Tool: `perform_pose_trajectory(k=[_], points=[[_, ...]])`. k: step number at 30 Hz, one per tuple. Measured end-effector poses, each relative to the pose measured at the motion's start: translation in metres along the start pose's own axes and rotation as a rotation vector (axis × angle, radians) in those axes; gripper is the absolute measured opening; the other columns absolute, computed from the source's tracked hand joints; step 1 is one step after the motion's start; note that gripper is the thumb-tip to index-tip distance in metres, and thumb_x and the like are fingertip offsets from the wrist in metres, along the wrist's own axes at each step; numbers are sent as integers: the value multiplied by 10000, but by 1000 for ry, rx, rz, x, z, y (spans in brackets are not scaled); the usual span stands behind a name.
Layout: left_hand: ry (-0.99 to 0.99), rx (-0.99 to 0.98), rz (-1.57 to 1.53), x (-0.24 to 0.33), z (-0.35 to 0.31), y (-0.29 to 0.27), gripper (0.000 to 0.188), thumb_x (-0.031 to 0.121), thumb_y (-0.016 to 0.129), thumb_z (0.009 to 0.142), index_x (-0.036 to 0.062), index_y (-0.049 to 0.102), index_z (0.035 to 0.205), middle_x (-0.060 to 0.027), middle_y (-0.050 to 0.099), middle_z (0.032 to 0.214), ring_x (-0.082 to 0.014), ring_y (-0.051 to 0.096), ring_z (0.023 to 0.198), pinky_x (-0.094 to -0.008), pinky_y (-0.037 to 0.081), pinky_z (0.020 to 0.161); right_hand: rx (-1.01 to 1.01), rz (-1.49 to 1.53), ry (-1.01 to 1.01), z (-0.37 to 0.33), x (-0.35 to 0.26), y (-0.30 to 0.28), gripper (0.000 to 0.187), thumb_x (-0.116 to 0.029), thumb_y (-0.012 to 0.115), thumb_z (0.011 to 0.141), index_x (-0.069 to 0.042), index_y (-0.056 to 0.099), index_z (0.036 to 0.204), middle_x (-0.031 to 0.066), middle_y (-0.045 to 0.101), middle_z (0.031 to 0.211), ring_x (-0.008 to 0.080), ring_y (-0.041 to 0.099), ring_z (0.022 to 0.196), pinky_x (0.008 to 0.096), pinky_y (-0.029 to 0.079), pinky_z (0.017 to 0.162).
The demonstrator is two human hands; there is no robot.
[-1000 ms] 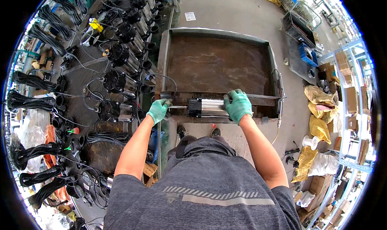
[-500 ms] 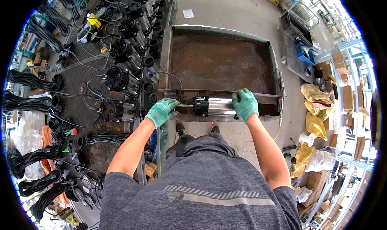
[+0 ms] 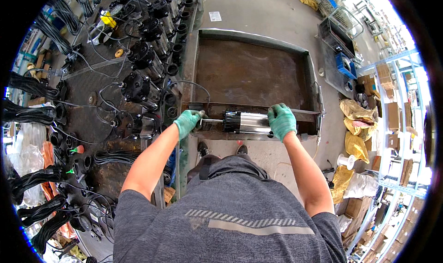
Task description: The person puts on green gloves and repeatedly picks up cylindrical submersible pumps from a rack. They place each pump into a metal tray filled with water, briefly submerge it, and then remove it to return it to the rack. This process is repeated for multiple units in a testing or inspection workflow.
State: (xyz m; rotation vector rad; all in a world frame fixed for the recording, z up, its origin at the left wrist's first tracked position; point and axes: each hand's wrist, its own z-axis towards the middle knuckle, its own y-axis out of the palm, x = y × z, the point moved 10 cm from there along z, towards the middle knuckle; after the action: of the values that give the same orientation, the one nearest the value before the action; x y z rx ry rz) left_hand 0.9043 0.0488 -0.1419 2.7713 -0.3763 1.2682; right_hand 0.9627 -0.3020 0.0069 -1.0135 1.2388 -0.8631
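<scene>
Holding motor (image 3: pixel 253 123) near tray (image 3: pixel 254 74) edge: left hand (image 3: pixel 187 124), right hand (image 3: pixel 282 122) | room beyond

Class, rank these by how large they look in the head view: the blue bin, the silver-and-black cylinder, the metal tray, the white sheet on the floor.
1. Metal tray
2. Silver-and-black cylinder
3. Blue bin
4. White sheet

The bin and sheet look farther away, so their true sizes are unsure.

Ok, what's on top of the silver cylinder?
Your green-gloved right hand covers the right end of the silver cylinder, so that end can't be seen. The cylinder's shiny middle shows uncovered.
</scene>
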Motion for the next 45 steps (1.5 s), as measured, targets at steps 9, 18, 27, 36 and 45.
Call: perform_pose_trajectory(k=[9,18,27,36,45], points=[[958,247,735,63,-69,18,332,126,765,903,69,707,1225,-131,699,1176,-357,670,1061,-400,543,938,-13,-5,22,-1,2,-1,209,-271,634,959,-78,712,972,160,681,1046,387,638,1022,484,521,899],[-144,126,92,-21,4,-3,522,456,540,1067,-35,690,1161,-145,717,896,-275,706,933,-380,554,848,-13,-24,-2,1,-3,-1,219,-276,627,967,-76,711,989,156,681,1042,380,641,1027,481,525,898],[893,159,938,53,-53,14,409,363,725,941,65,704,1219,-155,713,1057,-354,676,1028,-457,544,893,-5,-22,3,0,0,0,214,-273,627,966,-76,710,976,158,685,1044,380,645,1011,485,526,892],[246,226,-36,6,-11,-7,383,395,631,1036,26,713,1097,-71,684,850,-202,662,715,-334,540,663,28,1,-27,0,1,0,200,-269,636,960,-83,711,955,151,682,1009,377,647,984,480,531,868],[123,242,-27,-3,-12,-6,229,251,624,1051,56,685,1155,-50,666,824,-189,622,677,-348,522,631,6,-6,-10,0,0,1,216,-277,633,963,-76,710,961,154,681,1018,381,643,995,484,525,883]])
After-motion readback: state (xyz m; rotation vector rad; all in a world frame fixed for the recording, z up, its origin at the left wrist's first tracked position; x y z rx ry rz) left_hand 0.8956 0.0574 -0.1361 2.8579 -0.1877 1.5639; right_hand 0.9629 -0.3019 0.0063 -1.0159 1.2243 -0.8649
